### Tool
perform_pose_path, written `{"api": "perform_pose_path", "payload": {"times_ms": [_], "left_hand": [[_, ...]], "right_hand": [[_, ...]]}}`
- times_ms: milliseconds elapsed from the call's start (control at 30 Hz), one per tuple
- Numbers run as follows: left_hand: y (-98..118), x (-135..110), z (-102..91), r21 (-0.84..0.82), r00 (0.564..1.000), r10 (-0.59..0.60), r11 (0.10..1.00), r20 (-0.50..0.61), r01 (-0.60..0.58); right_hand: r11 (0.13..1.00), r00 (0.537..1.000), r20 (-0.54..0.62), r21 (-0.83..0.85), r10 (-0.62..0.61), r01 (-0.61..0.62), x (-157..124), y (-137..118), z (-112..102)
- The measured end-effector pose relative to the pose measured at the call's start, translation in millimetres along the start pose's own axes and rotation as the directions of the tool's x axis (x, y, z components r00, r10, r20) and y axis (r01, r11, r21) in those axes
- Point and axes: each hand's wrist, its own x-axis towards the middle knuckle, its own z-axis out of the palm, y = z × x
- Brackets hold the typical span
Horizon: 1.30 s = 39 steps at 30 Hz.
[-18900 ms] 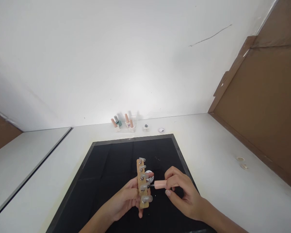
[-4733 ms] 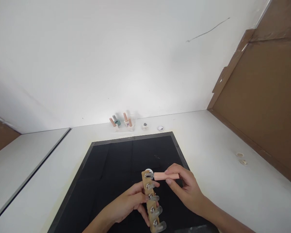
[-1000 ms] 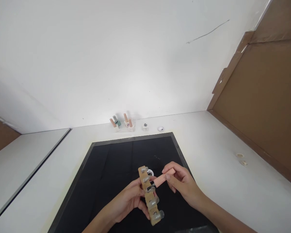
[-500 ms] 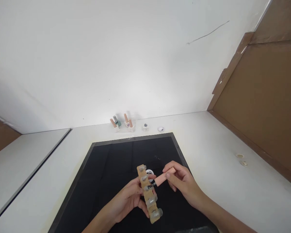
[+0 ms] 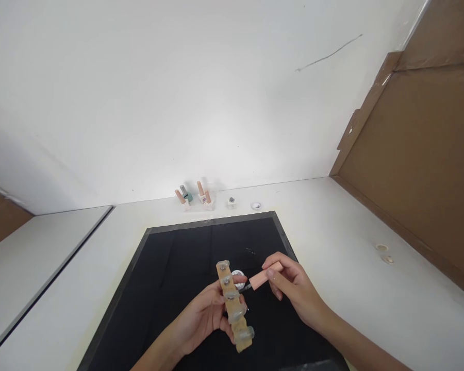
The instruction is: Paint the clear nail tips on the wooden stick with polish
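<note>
My left hand [image 5: 209,312] is wrapped around a narrow wooden nail tip stand [image 5: 232,308], which bears several clear nail tips in a row. The stand is tilted above the black mat. Pinched in my right hand [image 5: 292,281] is a nail polish brush [image 5: 260,279] with a long peach cap. Its dark bristle end reaches the edge of a nail tip [image 5: 232,294] near the middle of the row; whether it touches is hard to tell. Behind my left fingers, a small round white dish [image 5: 238,279] is partly hidden on the mat.
Several polish bottles [image 5: 184,198] with peach or grey caps stand at the back by the wall. Beside them are a small square jar [image 5: 231,202] and a round white dish [image 5: 256,205]. Two small pale round pieces [image 5: 382,247] lie right. A brown cardboard panel [image 5: 413,170] borders the right.
My left hand has turned the stand, so its nail tips face more sideways. My right hand has shifted slightly up and right with the brush.
</note>
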Motion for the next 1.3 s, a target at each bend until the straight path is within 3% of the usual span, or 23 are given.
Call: {"api": "perform_pose_path", "payload": {"times_ms": [133,500,967,1300], "left_hand": [[-1.8,0.9,-1.0,0.025,1.0,-0.009,1.0,-0.01,0.009],[-1.3,1.5,3.4,0.029,0.998,-0.05,0.998,-0.031,0.051],[-0.2,0.9,-1.1,-0.056,0.999,-0.025,0.998,-0.028,0.023],[3.1,1.4,-2.3,-0.101,0.996,-0.02,0.995,-0.088,0.011]], "right_hand": [[1.0,1.0,-0.016,0.012,-0.008,0.009,-0.1,-1.1,0.8],[1.0,0.997,0.072,-0.004,-0.016,0.017,-0.9,4.1,-0.6],[1.0,0.999,0.037,-0.023,0.003,-0.002,-0.4,3.6,-2.4],[1.0,1.0,-0.012,0.012,0.001,-0.001,0.6,1.6,0.5]]}}
